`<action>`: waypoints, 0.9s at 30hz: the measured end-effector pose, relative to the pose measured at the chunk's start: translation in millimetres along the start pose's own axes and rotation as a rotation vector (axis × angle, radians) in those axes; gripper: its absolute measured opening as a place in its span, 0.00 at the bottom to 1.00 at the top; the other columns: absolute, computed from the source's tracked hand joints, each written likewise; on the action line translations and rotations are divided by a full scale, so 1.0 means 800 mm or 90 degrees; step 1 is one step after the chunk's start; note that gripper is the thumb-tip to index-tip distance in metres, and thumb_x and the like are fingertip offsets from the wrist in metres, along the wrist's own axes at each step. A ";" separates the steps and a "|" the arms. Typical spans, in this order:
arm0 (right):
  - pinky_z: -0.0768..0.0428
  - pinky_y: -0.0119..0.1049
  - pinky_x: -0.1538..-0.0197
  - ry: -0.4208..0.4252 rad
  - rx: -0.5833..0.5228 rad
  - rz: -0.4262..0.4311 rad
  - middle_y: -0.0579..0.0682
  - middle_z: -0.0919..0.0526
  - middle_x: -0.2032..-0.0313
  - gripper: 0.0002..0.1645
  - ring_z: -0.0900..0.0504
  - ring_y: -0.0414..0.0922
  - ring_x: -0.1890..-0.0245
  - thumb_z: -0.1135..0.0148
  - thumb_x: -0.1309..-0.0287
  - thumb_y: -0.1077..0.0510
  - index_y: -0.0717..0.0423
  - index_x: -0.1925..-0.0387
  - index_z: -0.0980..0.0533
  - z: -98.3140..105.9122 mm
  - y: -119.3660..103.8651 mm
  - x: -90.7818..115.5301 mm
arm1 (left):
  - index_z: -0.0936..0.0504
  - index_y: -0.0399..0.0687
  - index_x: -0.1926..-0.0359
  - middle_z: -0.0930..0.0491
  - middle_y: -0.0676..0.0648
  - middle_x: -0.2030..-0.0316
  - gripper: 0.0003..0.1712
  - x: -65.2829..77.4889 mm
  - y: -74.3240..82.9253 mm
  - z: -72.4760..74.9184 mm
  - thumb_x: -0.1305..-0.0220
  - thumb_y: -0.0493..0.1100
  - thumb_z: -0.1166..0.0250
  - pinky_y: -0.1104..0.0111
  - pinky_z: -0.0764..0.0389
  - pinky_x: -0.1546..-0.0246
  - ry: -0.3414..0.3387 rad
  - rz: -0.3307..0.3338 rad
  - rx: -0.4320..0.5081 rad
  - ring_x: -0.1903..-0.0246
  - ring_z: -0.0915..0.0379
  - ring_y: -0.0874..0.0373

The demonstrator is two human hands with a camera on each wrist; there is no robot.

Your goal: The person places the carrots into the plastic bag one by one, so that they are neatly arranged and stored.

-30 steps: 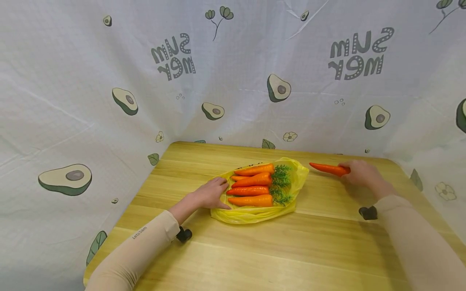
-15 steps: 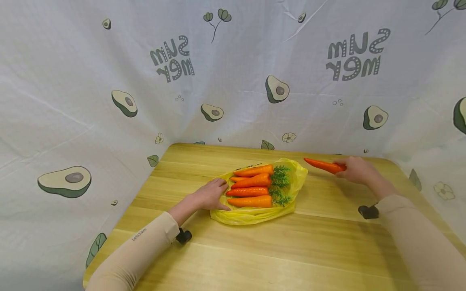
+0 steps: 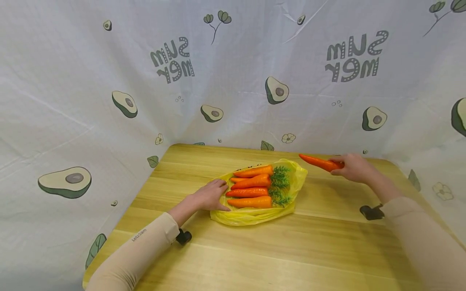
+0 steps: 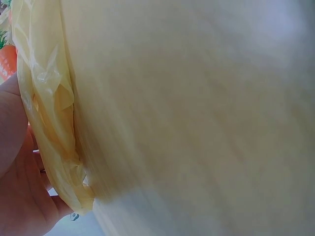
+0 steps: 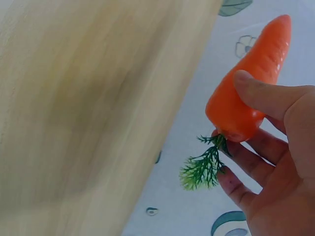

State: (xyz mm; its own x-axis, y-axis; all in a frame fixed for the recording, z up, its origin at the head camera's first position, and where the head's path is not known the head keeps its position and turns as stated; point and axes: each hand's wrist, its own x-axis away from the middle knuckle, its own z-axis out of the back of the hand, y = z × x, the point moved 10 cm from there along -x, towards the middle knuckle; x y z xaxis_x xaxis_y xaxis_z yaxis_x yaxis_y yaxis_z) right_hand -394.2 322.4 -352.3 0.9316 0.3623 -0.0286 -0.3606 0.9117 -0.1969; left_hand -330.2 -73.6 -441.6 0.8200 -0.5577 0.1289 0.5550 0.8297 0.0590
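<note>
My right hand (image 3: 354, 167) grips an orange carrot (image 3: 317, 161) near its thick end, the pointed tip facing left, beyond the bag's right end. In the right wrist view, the thumb presses one side of the carrot (image 5: 251, 83) with fingers behind it, and green leaves (image 5: 204, 164) hang below. Several carrots (image 3: 251, 192) lie side by side in a yellow plastic bag (image 3: 247, 217), tips left, leafy tops right. At the bag's left end rests my left hand (image 3: 210, 196), fingers and thumb spread. The left wrist view shows the bag's edge (image 4: 49, 98) against that hand.
Everything lies on a wooden table (image 3: 291, 254) with rounded corners. Behind it and along the sides hangs a white curtain (image 3: 233, 72) printed with avocados and lettering.
The right hand has lifted slightly and shifted a little left with the carrot, whose tip now points more upward. The left hand and the bag have stayed in place.
</note>
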 end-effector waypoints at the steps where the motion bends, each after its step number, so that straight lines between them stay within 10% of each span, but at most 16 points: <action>1: 0.24 0.46 0.62 0.002 -0.002 0.002 0.58 0.16 0.64 0.30 0.25 0.50 0.67 0.29 0.42 0.55 0.71 0.43 0.22 0.001 -0.003 0.000 | 0.32 0.39 0.28 0.37 0.40 0.27 0.53 0.000 0.000 0.000 0.42 0.70 0.32 0.57 0.40 0.25 -0.001 0.000 -0.001 0.26 0.43 0.46; 27: 0.22 0.45 0.61 0.042 0.012 0.072 0.55 0.13 0.61 0.28 0.22 0.47 0.67 0.27 0.43 0.54 0.68 0.45 0.20 0.051 -0.097 0.019 | 0.32 0.38 0.28 0.37 0.39 0.27 0.53 0.001 0.001 -0.002 0.41 0.70 0.33 0.54 0.40 0.26 -0.008 -0.002 0.001 0.26 0.44 0.45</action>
State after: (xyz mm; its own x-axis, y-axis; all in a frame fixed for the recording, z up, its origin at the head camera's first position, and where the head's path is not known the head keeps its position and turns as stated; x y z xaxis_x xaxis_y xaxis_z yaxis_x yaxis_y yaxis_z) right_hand -353.6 265.1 -297.2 0.8855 0.4503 -0.1148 -0.4641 0.8691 -0.1710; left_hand -328.7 -73.2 -442.8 0.8165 -0.5597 0.1417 0.5572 0.8282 0.0606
